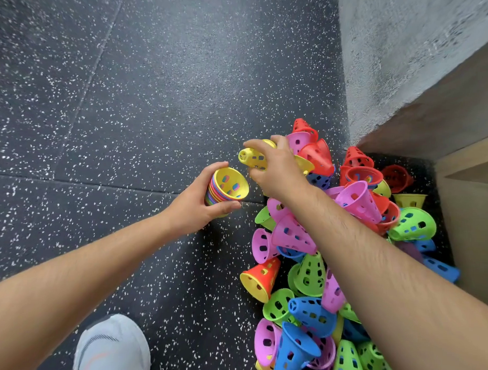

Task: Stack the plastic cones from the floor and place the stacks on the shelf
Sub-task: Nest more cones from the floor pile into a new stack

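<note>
A multicoloured stack of nested plastic cones (227,191) is gripped in the curled left hand (192,208); a yellow perforated plastic cone (252,158) is pinched by the right hand (276,172). A large heap of loose cones (303,270) is left on the floor (129,97); shelving is judged not yet done.

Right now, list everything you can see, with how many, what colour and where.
cone stack: one, mixed colours with yellow innermost, gripped above the floor, centre
yellow cone: one, yellow, held just right of the stack's mouth
loose cones: too many to count, red, pink, green, blue, yellow, heaped on the floor at right
floor: one, dark with white specks, most of the view
wall: one, rough grey, upper right
wooden unit: one, light wood, right edge
shoe: one, pale grey, bottom left
left hand: one, grips the cone stack
right hand: one, holds the yellow cone
</note>
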`<state>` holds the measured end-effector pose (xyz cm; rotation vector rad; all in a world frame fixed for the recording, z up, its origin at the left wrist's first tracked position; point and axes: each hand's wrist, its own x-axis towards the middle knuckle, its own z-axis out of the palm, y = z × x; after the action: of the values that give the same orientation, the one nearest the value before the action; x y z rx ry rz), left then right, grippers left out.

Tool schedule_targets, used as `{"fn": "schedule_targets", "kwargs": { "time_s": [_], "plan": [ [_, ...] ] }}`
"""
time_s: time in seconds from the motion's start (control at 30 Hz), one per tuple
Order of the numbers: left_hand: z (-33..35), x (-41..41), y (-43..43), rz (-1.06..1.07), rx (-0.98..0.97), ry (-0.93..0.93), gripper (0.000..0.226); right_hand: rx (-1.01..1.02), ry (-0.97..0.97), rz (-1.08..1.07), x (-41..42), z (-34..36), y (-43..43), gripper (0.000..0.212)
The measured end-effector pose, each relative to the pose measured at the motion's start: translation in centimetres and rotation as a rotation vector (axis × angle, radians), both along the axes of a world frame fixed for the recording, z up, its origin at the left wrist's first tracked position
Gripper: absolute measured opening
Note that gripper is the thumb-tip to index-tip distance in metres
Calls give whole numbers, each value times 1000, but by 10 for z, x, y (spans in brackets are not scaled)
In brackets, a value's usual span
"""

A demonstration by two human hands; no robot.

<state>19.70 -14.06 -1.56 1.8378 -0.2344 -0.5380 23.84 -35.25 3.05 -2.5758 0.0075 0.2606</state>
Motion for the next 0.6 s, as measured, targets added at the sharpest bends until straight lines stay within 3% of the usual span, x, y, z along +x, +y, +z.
{"fn": "schedule_targets", "kwargs": {
  "time_s": [0.23, 0.37, 0.53, 0.6],
  "plan": [
    [-4, 4, -1, 52, -38, 24, 88, -72, -163, 228, -19, 17, 17, 64],
    [-3, 4, -3, 41, -11, 7, 89, -16, -256, 295, -29, 16, 23, 70],
    [-2, 4, -5, 51, -27, -9, 81, 91, -225, 340, -45, 14, 29, 79],
    [-3, 5, -5, 54, -42, -1, 83, 179, -94, 288, -55, 14, 32, 81]
  ]
}}
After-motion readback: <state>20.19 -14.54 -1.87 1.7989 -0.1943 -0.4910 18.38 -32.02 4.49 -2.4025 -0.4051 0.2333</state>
